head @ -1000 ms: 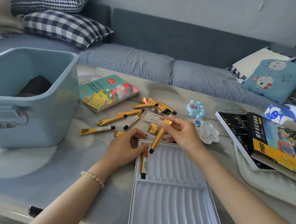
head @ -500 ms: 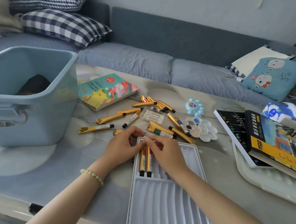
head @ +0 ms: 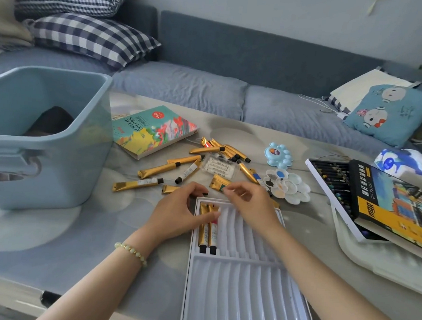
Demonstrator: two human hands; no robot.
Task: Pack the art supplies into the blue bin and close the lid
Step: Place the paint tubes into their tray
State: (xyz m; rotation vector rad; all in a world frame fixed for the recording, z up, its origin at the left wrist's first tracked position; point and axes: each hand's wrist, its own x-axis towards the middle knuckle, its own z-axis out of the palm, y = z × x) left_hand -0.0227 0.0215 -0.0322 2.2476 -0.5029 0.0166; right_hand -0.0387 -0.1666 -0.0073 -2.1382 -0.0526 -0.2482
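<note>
The blue bin (head: pixel 56 175) stands open at the left with a dark object (head: pixel 51 121) inside. A white slotted tray (head: pixel 246 285) lies in front of me with two gold paint tubes (head: pixel 208 234) in its leftmost slots. My left hand (head: pixel 179 212) rests at the tray's top-left corner, thumb across those tubes. My right hand (head: pixel 249 204) hovers over the tray's far edge, fingers apart, fingertips at a gold tube with a green label (head: pixel 218 183). Several loose gold tubes (head: pixel 158 169) lie scattered beyond the tray.
An acrylic colours box (head: pixel 155 131) lies beside the bin. A small pastel pack (head: pixel 218 167), a blue palette (head: pixel 278 155) and a white palette (head: pixel 290 187) sit among the tubes. An open oil pastel box (head: pixel 387 202) rests on a white lid (head: pixel 383 267) at right. A sofa runs behind.
My right hand laid a second gold tube in the tray beside the first, then lifted away toward the loose tubes. My left hand stayed at the tray's corner.
</note>
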